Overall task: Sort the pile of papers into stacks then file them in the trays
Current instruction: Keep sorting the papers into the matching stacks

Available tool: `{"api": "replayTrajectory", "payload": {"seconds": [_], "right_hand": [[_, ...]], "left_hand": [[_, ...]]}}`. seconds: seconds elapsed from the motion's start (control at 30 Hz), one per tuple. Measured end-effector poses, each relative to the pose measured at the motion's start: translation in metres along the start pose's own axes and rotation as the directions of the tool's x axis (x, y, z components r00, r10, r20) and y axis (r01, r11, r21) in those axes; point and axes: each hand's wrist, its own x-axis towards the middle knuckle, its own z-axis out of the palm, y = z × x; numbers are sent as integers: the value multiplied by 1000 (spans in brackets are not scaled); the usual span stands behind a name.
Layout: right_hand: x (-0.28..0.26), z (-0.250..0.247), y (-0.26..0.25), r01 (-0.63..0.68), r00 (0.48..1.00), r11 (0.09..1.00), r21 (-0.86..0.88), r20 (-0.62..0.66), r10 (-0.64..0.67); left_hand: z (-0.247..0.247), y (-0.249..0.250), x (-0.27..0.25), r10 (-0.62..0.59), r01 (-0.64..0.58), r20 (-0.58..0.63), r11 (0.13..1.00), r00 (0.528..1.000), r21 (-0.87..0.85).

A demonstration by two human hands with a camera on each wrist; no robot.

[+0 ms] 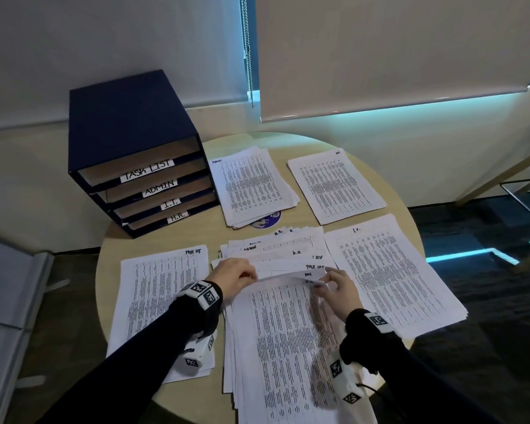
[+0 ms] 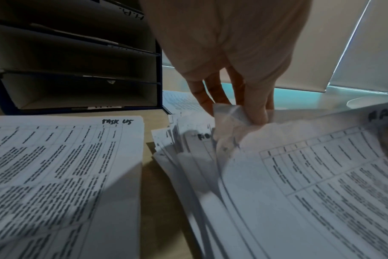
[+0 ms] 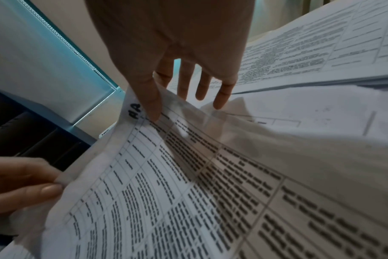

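On the round table an unsorted pile of printed papers (image 1: 276,258) lies in the middle. My left hand (image 1: 253,275) pinches the top left corner of its top sheet (image 1: 288,325), and my right hand (image 1: 322,283) pinches the top right corner by a handwritten label. That far edge is lifted and curled. The left wrist view shows my left hand (image 2: 253,113) crumpling the sheet (image 2: 321,175) corner. In the right wrist view my right hand (image 3: 153,112) has its thumb on the sheet (image 3: 188,184). The dark blue tray unit (image 1: 129,123) stands at the back left, labelled TASK LIST, ADMIN, I.T., H.R.
Four sorted stacks surround the pile: task list (image 1: 159,301) at left, admin (image 1: 251,185) behind, H.R. (image 1: 334,185) at back right, I.T. (image 1: 392,276) at right. A purple round disc (image 1: 268,222) peeks from under the admin stack. The table edge runs close to the outer stacks.
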Motion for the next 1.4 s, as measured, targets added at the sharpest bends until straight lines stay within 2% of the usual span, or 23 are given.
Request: {"api": "replayTrajectory", "payload": {"seconds": [0.1, 0.23, 0.43, 0.53, 0.6, 0.8, 0.93, 1.1, 1.27, 1.4], "right_hand": [[1, 3, 2, -30, 1000, 999, 20, 9, 29], [0, 3, 4, -33, 999, 999, 14, -25, 34], [-1, 3, 6, -45, 999, 998, 54, -21, 46], [-4, 3, 1, -29, 999, 996, 81, -22, 31], [-4, 3, 1, -29, 999, 996, 87, -29, 32], [-3, 1, 5, -54, 998, 995, 85, -37, 57], [-3, 0, 3, -58, 997, 995, 75, -36, 61], [-2, 2, 0, -48, 998, 995, 93, -45, 52], [-1, 2, 2, -67, 997, 994, 91, -41, 71], [-1, 2, 2, -75, 997, 993, 93, -28, 78]], "left_hand": [[-1, 1, 1, 66, -67, 8, 996, 998, 60], [-2, 5, 1, 83, -86, 31, 991, 996, 100], [6, 13, 5, -4, 9, -71, 997, 997, 72], [12, 11, 16, -43, 39, 19, 981, 999, 189], [15, 9, 21, -71, 62, 31, 971, 997, 231], [13, 12, 22, -24, 39, -92, 985, 995, 166], [12, 13, 22, 22, -18, -23, 986, 999, 165], [17, 13, 27, -74, 74, -6, 992, 997, 98], [29, 12, 24, -10, 16, -48, 994, 999, 111], [31, 6, 24, -82, 81, 0, 992, 997, 92]]}}
